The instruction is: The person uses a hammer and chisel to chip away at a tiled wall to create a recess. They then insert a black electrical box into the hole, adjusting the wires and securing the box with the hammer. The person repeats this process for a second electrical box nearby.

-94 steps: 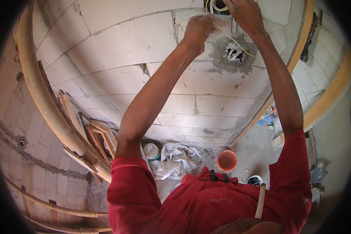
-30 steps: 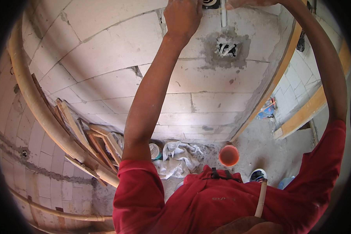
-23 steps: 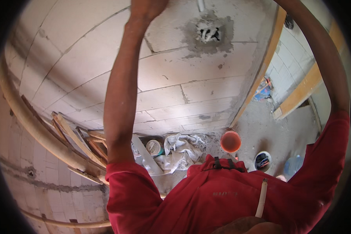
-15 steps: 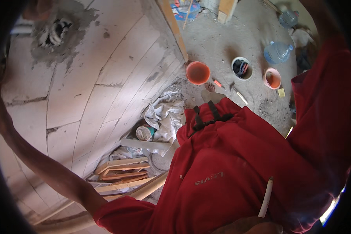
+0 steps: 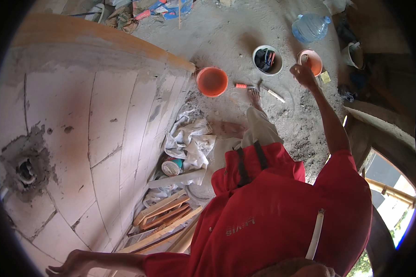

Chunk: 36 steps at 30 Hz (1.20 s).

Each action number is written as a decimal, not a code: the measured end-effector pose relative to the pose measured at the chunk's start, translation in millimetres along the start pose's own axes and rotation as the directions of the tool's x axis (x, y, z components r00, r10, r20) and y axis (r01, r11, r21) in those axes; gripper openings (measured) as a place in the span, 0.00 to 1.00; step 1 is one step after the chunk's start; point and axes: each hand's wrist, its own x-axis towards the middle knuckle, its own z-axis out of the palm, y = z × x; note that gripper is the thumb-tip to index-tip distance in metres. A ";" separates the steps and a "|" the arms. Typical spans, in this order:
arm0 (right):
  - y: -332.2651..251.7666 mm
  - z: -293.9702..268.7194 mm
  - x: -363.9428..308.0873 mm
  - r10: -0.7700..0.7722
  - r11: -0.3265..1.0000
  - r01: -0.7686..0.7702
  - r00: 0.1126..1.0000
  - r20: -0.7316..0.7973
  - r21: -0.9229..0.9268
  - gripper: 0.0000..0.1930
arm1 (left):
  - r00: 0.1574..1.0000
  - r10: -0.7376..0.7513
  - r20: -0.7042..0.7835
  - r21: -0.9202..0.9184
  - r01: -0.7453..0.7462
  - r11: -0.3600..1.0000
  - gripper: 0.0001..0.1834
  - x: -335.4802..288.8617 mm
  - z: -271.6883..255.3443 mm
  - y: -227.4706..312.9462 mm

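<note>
My left hand (image 5: 71,264) is held out at the lower left beside the pale block wall (image 5: 111,106), empty, with its fingers apart. My right arm stretches forward, and my right hand (image 5: 303,76) is closed at the near rim of a small pink bucket (image 5: 315,63). What its fingers hold, if anything, is too small to make out. Something pale stands inside that bucket. In the wall at left, a round hole (image 5: 26,171) is ringed by wet grey mortar (image 5: 40,152).
Near my bare foot (image 5: 254,95) are an orange bucket (image 5: 211,82), a hammer (image 5: 273,94), an orange-handled tool (image 5: 243,86) and a white bucket (image 5: 276,64) holding dark items. A water jug (image 5: 311,28) lies beyond. Wood strips (image 5: 164,217) lie along the wall. A cigarette (image 5: 315,234) hangs before my red shirt.
My view has turned rightward. My left hand has left the mortared hole and dropped to the lower left. My right arm has swung forward and down to the pink bucket.
</note>
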 end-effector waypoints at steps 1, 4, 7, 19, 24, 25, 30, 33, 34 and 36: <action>42.9 31.9 -10.5 0.076 0.996 -0.074 0.996 0.045 -0.043 0.15 | 0.961 -0.137 0.241 0.137 0.106 0.985 0.18 -41.1 -25.8 10.1; 100.2 97.7 -5.4 0.073 0.984 -0.057 0.993 0.090 -0.170 0.13 | -0.084 -0.589 0.804 0.571 0.384 0.725 0.23 -222.7 -70.9 184.2; 129.6 145.4 55.6 0.043 0.927 0.054 0.968 0.249 -0.371 0.11 | -0.899 -0.137 0.417 0.840 0.324 0.435 0.36 -338.7 -177.5 356.6; 277.9 359.9 382.3 -0.475 0.379 0.625 0.764 0.437 -0.682 0.11 | -0.887 0.074 -0.457 0.854 -0.413 0.317 0.42 -372.8 -191.3 576.2; 278.9 372.6 413.5 -0.536 0.146 0.633 0.697 0.477 -0.761 0.10 | -0.853 0.086 -0.515 0.831 -0.473 0.292 0.41 -383.6 -170.0 587.8; 277.6 373.7 413.3 -0.520 0.072 0.654 0.669 0.532 -0.753 0.10 | -0.846 0.089 -0.526 0.826 -0.484 0.288 0.41 -377.7 -164.9 589.6; 301.3 325.8 394.0 -0.362 0.313 0.692 0.720 0.592 -0.651 0.16 | -0.849 0.111 -0.517 0.840 -0.477 0.261 0.40 -365.5 -153.5 589.8; 308.9 281.8 367.7 -0.468 0.342 0.646 0.747 0.472 -0.683 0.22 | -0.867 0.117 -0.484 0.857 -0.442 0.263 0.40 -365.0 -151.0 579.0; 307.5 270.6 365.1 -0.456 0.436 0.620 0.777 0.434 -0.653 0.21 | -0.875 0.117 -0.471 0.865 -0.432 0.255 0.39 -365.5 -150.7 578.0; 303.8 251.4 355.8 -0.413 0.614 0.546 0.838 0.358 -0.570 0.20 | -0.887 0.110 -0.448 0.879 -0.416 0.233 0.39 -361.2 -148.3 574.4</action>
